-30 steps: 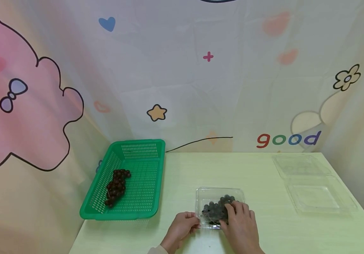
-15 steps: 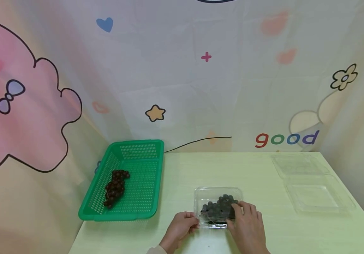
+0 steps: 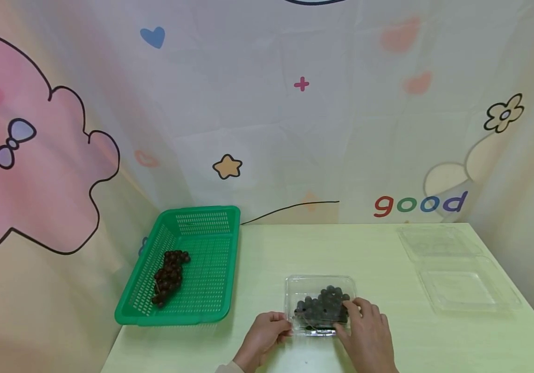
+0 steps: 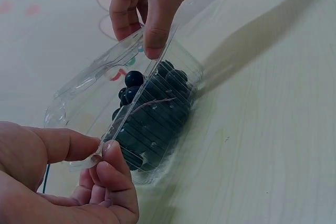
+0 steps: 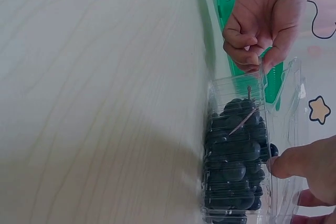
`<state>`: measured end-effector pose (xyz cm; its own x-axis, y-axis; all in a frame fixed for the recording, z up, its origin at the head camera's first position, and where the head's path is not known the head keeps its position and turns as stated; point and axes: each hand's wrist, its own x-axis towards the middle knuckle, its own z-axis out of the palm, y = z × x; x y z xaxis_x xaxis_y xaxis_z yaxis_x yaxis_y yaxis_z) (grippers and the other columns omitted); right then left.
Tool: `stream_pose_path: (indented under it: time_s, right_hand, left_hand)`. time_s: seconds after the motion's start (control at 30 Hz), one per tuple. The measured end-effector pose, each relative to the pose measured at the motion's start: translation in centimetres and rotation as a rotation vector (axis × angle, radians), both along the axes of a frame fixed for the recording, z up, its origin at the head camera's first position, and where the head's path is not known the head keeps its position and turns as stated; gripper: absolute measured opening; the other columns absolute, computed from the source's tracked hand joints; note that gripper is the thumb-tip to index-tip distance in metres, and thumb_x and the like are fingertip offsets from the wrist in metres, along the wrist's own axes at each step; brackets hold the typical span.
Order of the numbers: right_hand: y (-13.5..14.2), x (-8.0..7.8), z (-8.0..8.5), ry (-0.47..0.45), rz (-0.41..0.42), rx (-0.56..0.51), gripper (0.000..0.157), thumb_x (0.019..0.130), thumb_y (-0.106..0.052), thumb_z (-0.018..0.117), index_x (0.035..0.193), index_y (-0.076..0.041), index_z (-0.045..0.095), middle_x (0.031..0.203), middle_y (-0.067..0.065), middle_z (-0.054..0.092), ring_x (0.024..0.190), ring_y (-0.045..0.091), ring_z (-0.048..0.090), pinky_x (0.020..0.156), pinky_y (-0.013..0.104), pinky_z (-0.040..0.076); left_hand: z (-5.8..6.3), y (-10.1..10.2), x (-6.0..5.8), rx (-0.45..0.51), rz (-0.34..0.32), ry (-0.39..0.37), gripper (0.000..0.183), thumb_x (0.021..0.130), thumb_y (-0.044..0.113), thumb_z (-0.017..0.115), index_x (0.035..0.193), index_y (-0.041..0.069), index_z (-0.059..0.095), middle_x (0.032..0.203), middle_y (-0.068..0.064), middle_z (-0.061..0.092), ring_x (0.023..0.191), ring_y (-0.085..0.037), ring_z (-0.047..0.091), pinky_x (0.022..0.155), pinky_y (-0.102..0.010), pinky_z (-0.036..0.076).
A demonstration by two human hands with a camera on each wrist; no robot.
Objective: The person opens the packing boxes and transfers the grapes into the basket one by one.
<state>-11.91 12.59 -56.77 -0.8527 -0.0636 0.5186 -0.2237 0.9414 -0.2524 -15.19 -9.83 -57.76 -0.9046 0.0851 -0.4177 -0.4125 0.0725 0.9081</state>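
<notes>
A clear plastic clamshell container [image 3: 299, 286] with a bunch of dark grapes [image 3: 323, 308] inside sits near the table's front edge. At its front left corner, my left hand [image 3: 267, 332] pinches the rim between thumb and fingers, as the left wrist view shows up close. My right hand [image 3: 370, 334] holds the front right part of the container, its thumb [image 5: 286, 163] against the rim beside the grapes. Its other fingers reach over the upper clear part and are partly hidden. Clear plastic stands above the rim; I cannot tell whether the lid is fastened.
On the left, a green plastic basket [image 3: 235, 269] holds a bunch of dark red grapes [image 3: 170, 274]. At the right side of the table lies another clear clamshell [image 3: 462, 290], unfolded. A printed curtain [image 3: 271, 129] hangs behind the pale table [image 3: 374, 259].
My right hand has moved a little to the right, off the top of the dark grapes to the container's right side. My left hand stays at the left corner.
</notes>
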Motion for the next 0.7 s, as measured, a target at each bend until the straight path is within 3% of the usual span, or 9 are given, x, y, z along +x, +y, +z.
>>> stream_pose_path:
  time_s: [0.37,0.7]
  right_hand:
    - [0.35,-0.02,-0.46,0.066,0.014,-0.008,0.053,0.063,-0.02,0.098,0.105,-0.002,0.072,0.104,0.015,0.062,0.083,0.031,0.06,0.066,0.047,0.048]
    - [0.66,-0.17,-0.44,0.045,0.057,-0.01,0.052,0.064,-0.017,0.098,0.105,-0.001,0.071,0.102,0.017,0.061,0.075,0.028,0.058,0.063,0.045,0.05]
  left_hand:
    - [-0.21,-0.03,-0.15,-0.002,-0.007,-0.018,0.007,0.096,0.002,0.066,0.101,-0.004,0.067,0.089,-0.01,0.07,0.073,-0.012,0.063,0.066,-0.024,0.051]
    - [-0.04,-0.1,-0.19,-0.008,-0.008,-0.029,0.007,0.096,0.002,0.067,0.1,-0.003,0.068,0.088,-0.01,0.07,0.073,-0.012,0.064,0.065,-0.024,0.051]
